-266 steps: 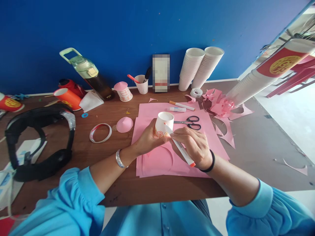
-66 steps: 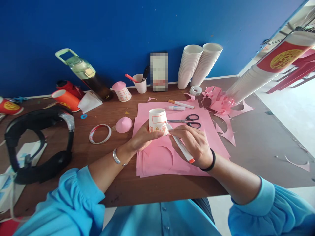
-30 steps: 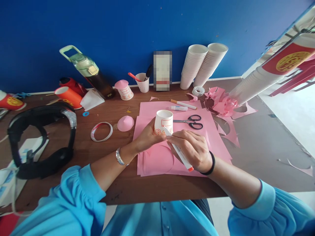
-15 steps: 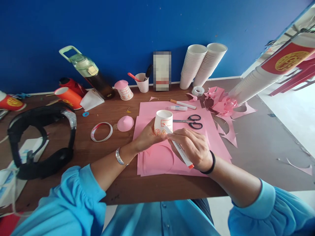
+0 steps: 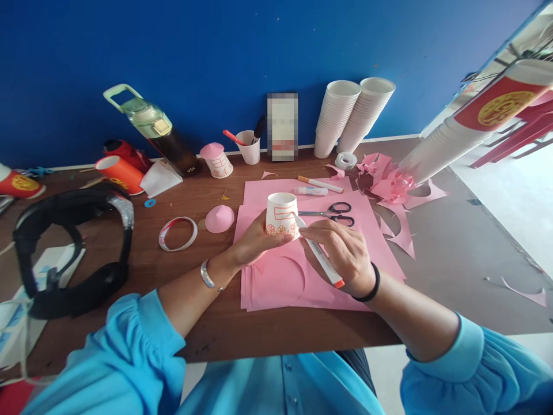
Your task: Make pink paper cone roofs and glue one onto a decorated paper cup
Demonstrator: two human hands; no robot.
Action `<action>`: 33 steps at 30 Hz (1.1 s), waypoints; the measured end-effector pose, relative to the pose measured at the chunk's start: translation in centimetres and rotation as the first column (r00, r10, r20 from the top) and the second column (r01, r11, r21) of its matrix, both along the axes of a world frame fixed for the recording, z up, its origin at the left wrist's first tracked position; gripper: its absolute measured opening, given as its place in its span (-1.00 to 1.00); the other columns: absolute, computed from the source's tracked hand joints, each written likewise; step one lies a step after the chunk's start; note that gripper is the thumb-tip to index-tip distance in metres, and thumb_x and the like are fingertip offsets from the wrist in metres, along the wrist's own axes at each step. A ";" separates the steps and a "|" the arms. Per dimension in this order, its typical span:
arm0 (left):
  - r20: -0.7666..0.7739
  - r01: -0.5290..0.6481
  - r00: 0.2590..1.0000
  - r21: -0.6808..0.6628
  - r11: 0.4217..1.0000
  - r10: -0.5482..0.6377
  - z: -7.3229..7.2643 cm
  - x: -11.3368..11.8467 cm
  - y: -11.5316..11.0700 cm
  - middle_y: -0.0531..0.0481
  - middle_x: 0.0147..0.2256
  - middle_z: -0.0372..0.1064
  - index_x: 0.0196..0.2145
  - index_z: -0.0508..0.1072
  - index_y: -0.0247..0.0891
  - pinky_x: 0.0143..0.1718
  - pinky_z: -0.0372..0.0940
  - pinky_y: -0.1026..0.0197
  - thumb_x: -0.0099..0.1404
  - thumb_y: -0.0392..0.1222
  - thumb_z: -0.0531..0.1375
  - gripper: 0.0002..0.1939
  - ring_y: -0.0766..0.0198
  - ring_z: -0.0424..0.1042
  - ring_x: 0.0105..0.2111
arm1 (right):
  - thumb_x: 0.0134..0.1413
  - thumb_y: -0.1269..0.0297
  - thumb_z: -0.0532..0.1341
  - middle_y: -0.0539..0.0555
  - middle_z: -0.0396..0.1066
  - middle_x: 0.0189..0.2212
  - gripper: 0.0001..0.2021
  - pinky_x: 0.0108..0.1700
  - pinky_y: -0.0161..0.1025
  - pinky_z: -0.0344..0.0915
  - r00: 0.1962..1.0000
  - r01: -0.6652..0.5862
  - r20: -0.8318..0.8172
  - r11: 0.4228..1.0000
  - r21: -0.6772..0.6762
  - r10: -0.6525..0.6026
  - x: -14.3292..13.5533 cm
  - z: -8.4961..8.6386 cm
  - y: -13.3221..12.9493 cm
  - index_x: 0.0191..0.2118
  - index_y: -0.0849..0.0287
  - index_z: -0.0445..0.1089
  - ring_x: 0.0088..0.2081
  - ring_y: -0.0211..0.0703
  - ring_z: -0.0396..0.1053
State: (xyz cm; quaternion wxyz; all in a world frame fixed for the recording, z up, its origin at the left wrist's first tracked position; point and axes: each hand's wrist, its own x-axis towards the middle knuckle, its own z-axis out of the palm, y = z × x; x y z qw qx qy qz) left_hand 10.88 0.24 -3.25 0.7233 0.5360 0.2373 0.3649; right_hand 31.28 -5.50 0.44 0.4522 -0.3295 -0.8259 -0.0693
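Note:
A white paper cup [image 5: 280,208], bottom end up, bears red-orange drawings: a boxed window shape and a row of flowers below it. My left hand [image 5: 256,242] is wrapped round its left side and lower edge. In my right hand [image 5: 341,249] is a white marker pen [image 5: 322,259] with a red end, its tip against the right side of the cup. Under both hands lie stacked pink paper sheets [image 5: 328,294] with a circle outlined or cut in the top one. Black-handled scissors [image 5: 341,214] rest just behind my right hand.
Behind stand a finished-looking cup with a pink cone top [image 5: 218,161], a pen cup [image 5: 249,151], a leaning bottle [image 5: 159,129] and stacked white cups [image 5: 337,115]. A pink cone [image 5: 219,219] and tape roll [image 5: 178,233] lie left; pink scraps [image 5: 384,178] lie right.
The window drawing has gained a line reaching further right. The cup has turned and shifted slightly left in my left hand; the marker tip has moved to its right side.

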 end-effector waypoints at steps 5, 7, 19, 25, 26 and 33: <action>0.006 0.004 1.000 -0.029 1.000 -0.004 0.5 0.0 -0.1 -0.08 -0.19 0.53 -0.07 0.53 -0.23 -0.03 0.34 0.09 0.21 -0.14 0.43 -0.65 0.12 0.48 -0.12 | 0.24 0.54 0.21 0.10 0.52 -0.32 -0.70 -0.31 -0.23 0.47 1.000 0.002 -0.020 1.000 -0.014 -0.002 0.0 0.2 0.1 0.05 0.18 0.35 -0.31 -0.13 0.52; 0.011 0.009 1.000 -0.038 0.999 -0.009 0.6 0.0 -0.1 -0.09 -0.16 0.53 -0.09 0.54 -0.23 -0.02 0.34 0.09 0.21 -0.15 0.43 -0.67 0.14 0.48 -0.13 | 0.23 0.55 0.22 0.09 0.52 -0.32 -0.70 -0.30 -0.24 0.46 1.000 -0.001 -0.029 1.000 -0.018 0.001 0.0 0.3 0.2 0.04 0.17 0.35 -0.32 -0.13 0.52; 0.029 0.060 0.998 -0.034 0.998 -0.059 0.2 -0.3 0.1 -0.15 0.02 0.52 0.04 0.53 -0.21 0.06 0.34 0.05 0.27 -0.18 0.39 -0.62 0.08 0.48 0.00 | 0.26 0.52 0.21 0.07 0.53 -0.34 -0.72 -0.29 -0.23 0.48 0.999 0.026 -0.041 1.000 -0.017 -0.027 -0.1 0.3 0.3 0.04 0.14 0.34 -0.33 -0.14 0.53; 0.013 0.067 0.998 -0.020 0.998 -0.067 0.3 -0.3 0.1 -0.17 0.00 0.53 0.04 0.53 -0.22 0.05 0.35 0.03 0.26 -0.15 0.39 -0.60 0.05 0.49 0.00 | 0.20 0.54 0.25 0.08 0.53 -0.34 -0.70 -0.30 -0.23 0.48 0.997 0.035 -0.071 0.999 0.028 -0.033 0.0 0.5 0.0 0.02 0.16 0.37 -0.35 -0.14 0.52; 0.004 0.059 0.998 -0.020 0.998 -0.059 0.3 -0.3 0.1 -0.18 -0.01 0.53 0.03 0.53 -0.23 0.05 0.35 0.03 0.25 -0.14 0.40 -0.60 0.03 0.48 0.00 | 0.19 0.54 0.26 0.07 0.53 -0.35 -0.69 -0.32 -0.23 0.48 0.996 0.045 -0.080 0.998 0.039 -0.042 0.0 0.6 0.0 0.03 0.15 0.38 -0.36 -0.14 0.52; -0.036 0.067 0.997 0.008 0.998 -0.066 0.4 -0.2 0.1 -0.19 -0.04 0.53 0.00 0.53 -0.25 0.02 0.35 0.03 0.25 -0.11 0.40 -0.61 0.03 0.48 -0.03 | 0.20 0.52 0.27 0.06 0.54 -0.34 -0.71 -0.34 -0.25 0.48 0.996 0.025 -0.089 0.999 0.044 -0.021 -0.1 0.6 -0.1 0.02 0.16 0.40 -0.37 -0.16 0.53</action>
